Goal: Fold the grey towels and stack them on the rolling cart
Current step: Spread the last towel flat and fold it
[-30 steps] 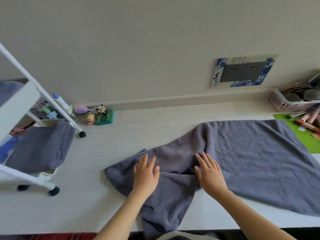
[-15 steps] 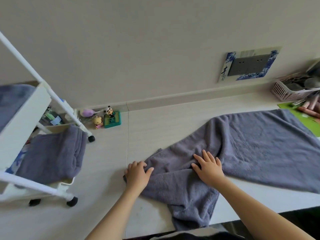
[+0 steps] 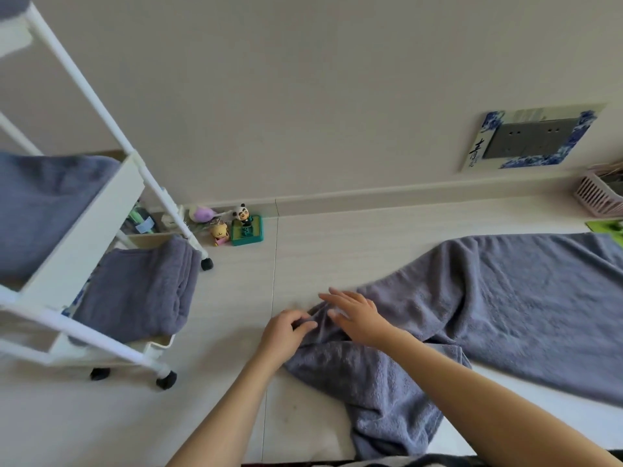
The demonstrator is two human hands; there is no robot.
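Folded towels [image 3: 135,291] were held on the cart [image 3: 84,227]; towel [image 3: 505,298] was pinched by left grip [image 3: 283,335]; right grip [image 3: 357,315] was flat, wide.

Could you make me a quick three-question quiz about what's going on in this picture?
1. True or false: the left hand pinches the grey towel.
2. Which hand lies with straight fingers on the towel?
3. Where do folded towels already sit: A) pink basket, B) rolling cart, C) floor?

Key: 1 true. 2 the right hand. 3 B.
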